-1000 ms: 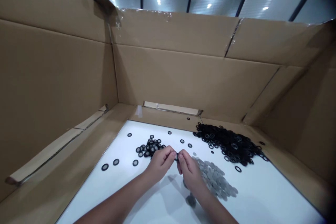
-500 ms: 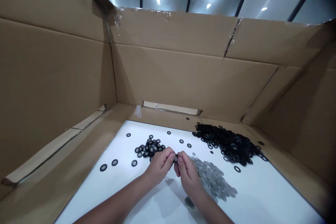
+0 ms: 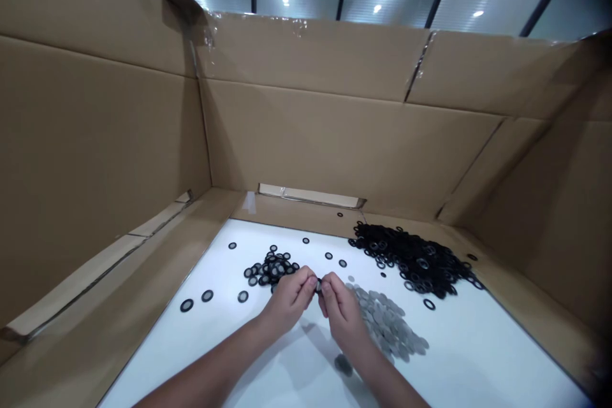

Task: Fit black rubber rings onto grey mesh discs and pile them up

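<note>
My left hand (image 3: 288, 303) and my right hand (image 3: 340, 309) meet fingertip to fingertip above the white surface (image 3: 268, 357), both pinching one small dark ring piece (image 3: 318, 285) between them. Just beyond my left hand lies a small heap of rings with grey centres (image 3: 271, 268). By my right hand spreads a heap of grey discs (image 3: 389, 325). A large pile of black rings (image 3: 415, 259) sits further back on the right.
Tall cardboard walls (image 3: 335, 140) enclose the surface on the left, back and right. Loose single rings (image 3: 207, 296) lie scattered on the left of the surface. One grey disc (image 3: 342, 364) lies near my right wrist.
The hands have stayed together on the small piece, with only slight finger movement. The view has shifted a little.
</note>
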{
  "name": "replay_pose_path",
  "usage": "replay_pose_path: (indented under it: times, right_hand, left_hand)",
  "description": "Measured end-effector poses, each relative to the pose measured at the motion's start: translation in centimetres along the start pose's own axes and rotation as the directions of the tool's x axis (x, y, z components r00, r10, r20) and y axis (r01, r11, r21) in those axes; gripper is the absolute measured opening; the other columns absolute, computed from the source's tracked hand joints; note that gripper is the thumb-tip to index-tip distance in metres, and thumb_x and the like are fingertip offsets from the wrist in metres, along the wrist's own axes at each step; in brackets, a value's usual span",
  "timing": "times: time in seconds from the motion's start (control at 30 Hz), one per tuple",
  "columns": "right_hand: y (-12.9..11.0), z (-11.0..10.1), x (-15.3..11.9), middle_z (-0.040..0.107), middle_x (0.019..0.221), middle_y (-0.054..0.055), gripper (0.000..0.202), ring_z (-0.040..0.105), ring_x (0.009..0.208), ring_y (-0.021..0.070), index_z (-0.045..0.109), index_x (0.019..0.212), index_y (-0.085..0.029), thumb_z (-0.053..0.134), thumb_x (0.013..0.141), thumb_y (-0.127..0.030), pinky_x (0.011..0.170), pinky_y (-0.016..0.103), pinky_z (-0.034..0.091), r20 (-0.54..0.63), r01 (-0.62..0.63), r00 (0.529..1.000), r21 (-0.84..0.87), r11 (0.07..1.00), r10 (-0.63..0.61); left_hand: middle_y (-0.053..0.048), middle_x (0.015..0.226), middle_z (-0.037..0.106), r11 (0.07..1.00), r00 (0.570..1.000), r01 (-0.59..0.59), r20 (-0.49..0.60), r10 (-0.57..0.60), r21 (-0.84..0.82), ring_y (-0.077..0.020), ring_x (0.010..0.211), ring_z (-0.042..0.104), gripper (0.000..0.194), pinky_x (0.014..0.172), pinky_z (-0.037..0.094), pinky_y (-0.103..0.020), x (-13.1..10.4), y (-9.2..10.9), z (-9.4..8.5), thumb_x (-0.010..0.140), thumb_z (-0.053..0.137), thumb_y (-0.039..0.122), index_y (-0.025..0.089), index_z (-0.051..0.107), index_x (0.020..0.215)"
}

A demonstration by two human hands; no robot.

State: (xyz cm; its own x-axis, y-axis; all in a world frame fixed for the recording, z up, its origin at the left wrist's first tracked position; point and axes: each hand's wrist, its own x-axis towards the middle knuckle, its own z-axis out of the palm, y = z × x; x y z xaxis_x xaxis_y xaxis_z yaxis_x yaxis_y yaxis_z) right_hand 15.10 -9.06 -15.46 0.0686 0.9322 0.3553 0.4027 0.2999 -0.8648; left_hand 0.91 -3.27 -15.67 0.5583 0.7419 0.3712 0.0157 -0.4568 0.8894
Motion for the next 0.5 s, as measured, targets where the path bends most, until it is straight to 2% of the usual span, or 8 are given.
replay_pose_path:
  times: [0.17,0.3,0.43,0.5]
  right_hand:
    - [0.1,0.1,0.2,0.043,0.057,-0.005,0.039,0.042,0.053,0.0131,0.039,0.071,-0.023,0.032,0.102,-0.045,0.054,0.027,0.031,0.007,-0.033,0.999,-0.012,0.999,0.033]
    - [0.0,-0.1,0.3,0.042,0.056,-0.006,0.038,0.042,0.052,0.0129,0.040,0.074,-0.023,0.031,0.103,-0.045,0.054,0.027,0.032,0.007,-0.053,0.999,0.047,0.997,0.053]
    - [0.3,-1.0,0.6,0.043,0.056,-0.005,0.038,0.042,0.053,0.0133,0.042,0.073,-0.022,0.034,0.102,-0.045,0.054,0.027,0.031,0.012,-0.029,0.999,-0.027,0.999,0.030]
    - [0.5,-1.4,0.8,0.042,0.056,-0.005,0.038,0.043,0.054,0.0137,0.043,0.073,-0.022,0.035,0.101,-0.046,0.054,0.027,0.030,0.020,-0.032,0.999,-0.072,0.997,0.033]
  left_hand:
    - [0.005,0.055,0.045,0.999,1.000,-0.025,-0.004,0.025,-0.019,-0.0099,0.051,0.041,0.032,0.055,0.033,-0.023,-0.1,0.1,0.2,0.101,0.036,0.041,0.020,0.042,0.077]
    - [0.004,0.056,0.048,0.999,1.000,-0.012,-0.003,0.012,-0.030,-0.0100,0.052,0.043,0.032,0.056,0.034,-0.023,0.0,0.4,-0.1,0.100,0.038,0.040,0.020,0.042,0.076]
    - [0.004,0.058,0.050,0.996,0.999,0.024,0.049,-0.020,-0.091,-0.0091,0.052,0.043,0.032,0.054,0.035,-0.022,0.4,0.5,-0.6,0.097,0.042,0.041,0.018,0.047,0.075]
    - [0.003,0.058,0.050,0.990,0.993,0.079,0.098,-0.068,-0.115,-0.0086,0.051,0.043,0.031,0.051,0.035,-0.021,0.6,0.4,-0.8,0.094,0.048,0.041,0.017,0.050,0.074]
